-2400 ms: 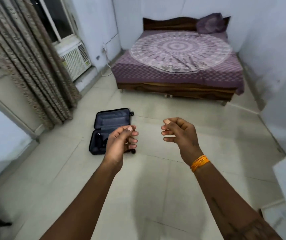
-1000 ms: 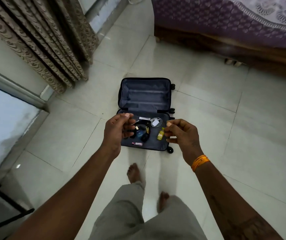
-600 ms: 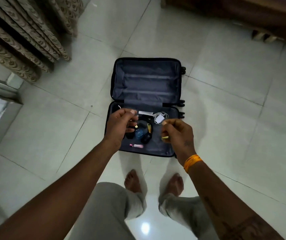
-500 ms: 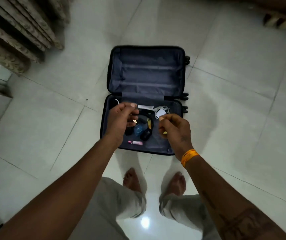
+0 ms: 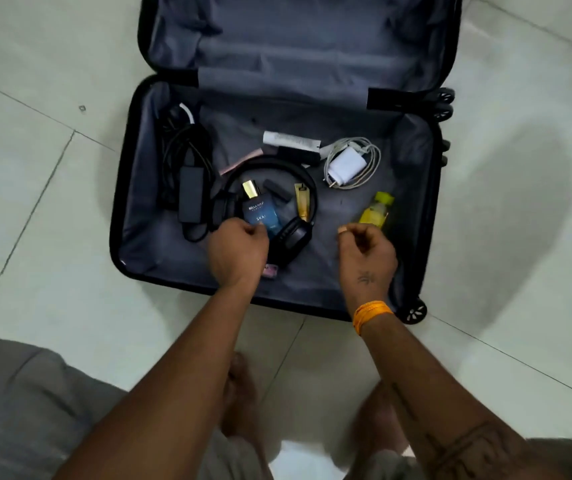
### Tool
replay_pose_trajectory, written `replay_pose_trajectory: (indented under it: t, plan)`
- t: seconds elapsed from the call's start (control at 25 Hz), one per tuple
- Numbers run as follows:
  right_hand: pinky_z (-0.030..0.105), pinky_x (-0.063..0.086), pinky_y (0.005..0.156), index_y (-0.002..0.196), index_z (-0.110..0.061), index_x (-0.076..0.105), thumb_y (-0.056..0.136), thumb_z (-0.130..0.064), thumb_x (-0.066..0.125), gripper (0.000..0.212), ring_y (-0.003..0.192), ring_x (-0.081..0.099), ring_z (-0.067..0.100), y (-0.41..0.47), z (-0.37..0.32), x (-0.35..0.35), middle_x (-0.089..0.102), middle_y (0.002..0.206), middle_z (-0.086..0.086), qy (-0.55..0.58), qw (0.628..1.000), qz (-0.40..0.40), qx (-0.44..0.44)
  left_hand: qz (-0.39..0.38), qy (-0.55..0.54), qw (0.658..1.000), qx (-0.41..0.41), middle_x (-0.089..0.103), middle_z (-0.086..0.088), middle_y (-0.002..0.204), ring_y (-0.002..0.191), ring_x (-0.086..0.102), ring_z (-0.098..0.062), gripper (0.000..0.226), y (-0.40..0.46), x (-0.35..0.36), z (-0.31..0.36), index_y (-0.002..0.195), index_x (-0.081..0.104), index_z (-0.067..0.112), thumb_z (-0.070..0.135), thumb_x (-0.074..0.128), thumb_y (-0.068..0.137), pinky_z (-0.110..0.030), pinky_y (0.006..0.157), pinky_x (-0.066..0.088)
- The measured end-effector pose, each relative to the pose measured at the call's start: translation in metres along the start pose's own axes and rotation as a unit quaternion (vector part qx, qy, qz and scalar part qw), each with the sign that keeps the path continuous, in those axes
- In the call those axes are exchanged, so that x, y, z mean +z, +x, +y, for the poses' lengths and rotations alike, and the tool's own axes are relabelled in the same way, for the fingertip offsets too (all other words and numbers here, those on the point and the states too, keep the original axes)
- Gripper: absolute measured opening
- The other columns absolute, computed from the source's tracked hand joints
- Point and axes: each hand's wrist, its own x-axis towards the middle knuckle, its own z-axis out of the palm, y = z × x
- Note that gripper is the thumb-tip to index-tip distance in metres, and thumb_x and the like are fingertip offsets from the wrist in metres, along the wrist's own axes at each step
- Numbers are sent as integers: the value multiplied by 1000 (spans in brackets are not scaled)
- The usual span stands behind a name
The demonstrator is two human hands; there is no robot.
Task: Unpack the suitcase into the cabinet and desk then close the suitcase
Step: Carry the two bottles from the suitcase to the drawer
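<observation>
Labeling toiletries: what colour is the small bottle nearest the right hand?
Yellow, with a yellow-green cap: the small bottle, by the right hand. Head view.

The open suitcase (image 5: 132,188) lies on the floor (image 5: 35,237), its near half holding a laptop adapter (image 5: 190,194) at left, headphones (image 5: 291,233) ringing a perfume bottle (image 5: 260,211) in the middle, a phone charger (image 5: 346,164) behind and right, and a small bottle (image 5: 376,211) right.
</observation>
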Motion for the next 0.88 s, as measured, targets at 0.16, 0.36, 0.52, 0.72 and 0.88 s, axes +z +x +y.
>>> replay_pose_trajectory:
  t: [0.16,0.36,0.52,0.72,0.88]
  plan:
    - [40,49,83,109,-6,67,86,-22,72,29,96,63,41,18,21,-14,63,110,19,-231,970,46,-60,18,131,988,76,75,-15,98,95,71,-39,49,2,-1,-2,99,70,10,58,62,96,-38,68,45]
    - [51,52,73,122,-4,51,90,-21,71,42,94,61,50,21,13,-6,50,118,25,-331,940,20,-87,-24,172,982,81,74,-14,103,99,72,-36,62,12,-7,7,99,70,8,69,61,92,-36,64,43]
    - [52,52,79,120,-3,47,86,-23,78,50,101,62,50,33,10,0,56,120,25,-294,953,34,-64,-29,109,993,44,75,-12,105,99,71,-35,66,14,1,10,103,69,10,73,69,82,-34,68,48]
    - [46,53,79,111,-2,57,78,-31,85,52,99,67,46,45,15,5,68,109,24,-267,963,14,-26,-53,18,998,7,71,-13,118,108,68,-35,78,19,10,10,121,58,8,62,85,72,-39,77,52]
    - [38,48,77,109,-3,66,82,-33,82,43,98,65,42,47,18,5,67,106,22,-237,971,-12,-40,-92,-25,995,-6,72,-7,115,101,69,-28,69,27,17,9,116,67,14,59,89,68,-33,73,50]
